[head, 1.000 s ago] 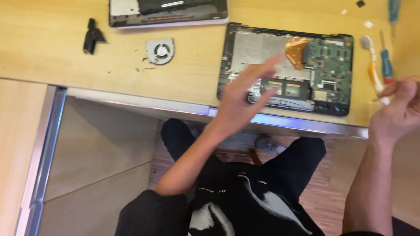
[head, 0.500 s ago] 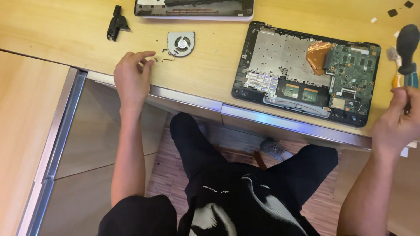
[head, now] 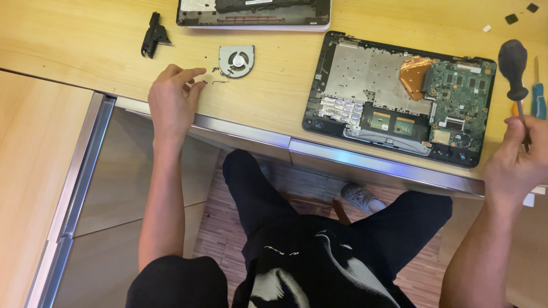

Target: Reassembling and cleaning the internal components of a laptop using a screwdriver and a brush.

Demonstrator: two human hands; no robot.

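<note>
A broad wooden desk (head: 74, 40) fills the top of the view, edged with a metal strip along the front. On it, right of centre, lies the opened laptop base (head: 399, 97), its bottom cover off, grey shielding, an amber film patch and a green circuit board all showing. At the far edge sits a second laptop part (head: 254, 12), flat, only partly in view. The left hand (head: 171, 102) rests at the desk's front edge, fingers loosely curled with the index finger stretched out toward a few tiny screws (head: 216, 71) and a thin wire scrap; it grips nothing. Just beyond those screws lies the small round cooling fan (head: 236, 60), flat and apart from the hand. The right hand (head: 516, 159) is closed around the shaft of a screwdriver (head: 514, 68), black bulb handle pointing up, off the laptop's right side. Beside it lies a blue-handled screwdriver (head: 538, 100). Far left, a small black plastic piece (head: 153, 35) sits alone.
</note>
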